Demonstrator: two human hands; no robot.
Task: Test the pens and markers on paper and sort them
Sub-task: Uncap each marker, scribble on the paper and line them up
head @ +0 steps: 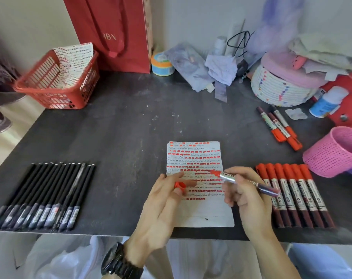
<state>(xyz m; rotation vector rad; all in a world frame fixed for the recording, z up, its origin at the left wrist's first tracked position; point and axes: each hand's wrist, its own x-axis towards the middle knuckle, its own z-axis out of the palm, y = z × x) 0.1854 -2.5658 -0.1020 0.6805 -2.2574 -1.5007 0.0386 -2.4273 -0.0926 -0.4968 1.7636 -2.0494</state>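
Observation:
A white paper sheet (pixel 203 210) covered in red marks and scribbles lies on the dark table (pixel 120 141). My right hand (pixel 245 196) grips an uncapped red marker (pixel 229 177), its tip over the sheet's upper part. My left hand (pixel 163 200) pinches the marker's red cap (pixel 179 185) over the sheet's left edge. A row of several red markers (pixel 294 194) lies right of the sheet. Three more red markers (pixel 279 125) lie farther back right. A row of several black pens (pixel 44 196) lies at the left.
A red basket (pixel 56 87) holding a used sheet stands at back left, beside a red paper bag (pixel 114 33). A pink mesh cup (pixel 334 152) stands at the right. Tape roll (pixel 162 64), a woven basket (pixel 279 87), a bottle (pixel 328 101) and clutter line the back.

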